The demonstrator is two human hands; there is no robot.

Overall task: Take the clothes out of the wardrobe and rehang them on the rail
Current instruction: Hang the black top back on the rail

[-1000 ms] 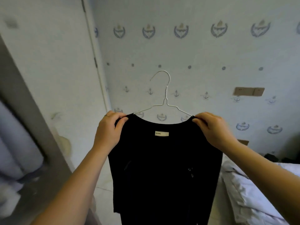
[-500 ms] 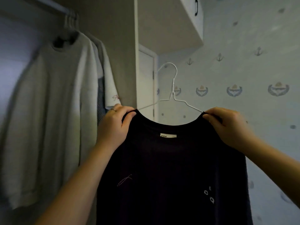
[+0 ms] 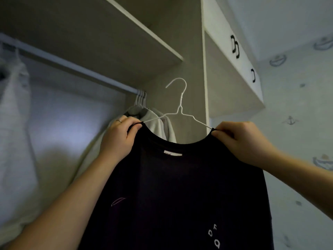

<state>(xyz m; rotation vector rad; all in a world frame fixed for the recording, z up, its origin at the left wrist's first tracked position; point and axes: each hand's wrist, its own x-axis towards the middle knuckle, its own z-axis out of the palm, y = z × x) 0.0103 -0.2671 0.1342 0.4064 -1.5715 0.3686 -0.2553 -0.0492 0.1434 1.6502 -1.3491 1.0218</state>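
Pinching black shirt (image 3: 180, 186) at both shoulders over white hanger (image 3: 180, 110) with left hand (image 3: 119, 139) and right hand (image 3: 241, 141), fingers curled tight, now swung from wall (image 3: 297, 105) toward rail (image 3: 72, 66), hook (image 3: 177, 81) free, rehanging judged next.

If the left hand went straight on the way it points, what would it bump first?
Probably the pale clothes hanging on the rail, just beyond it. The left hand, pinching the black shirt at its shoulder, points up into the wardrobe, though depth is hard to judge.
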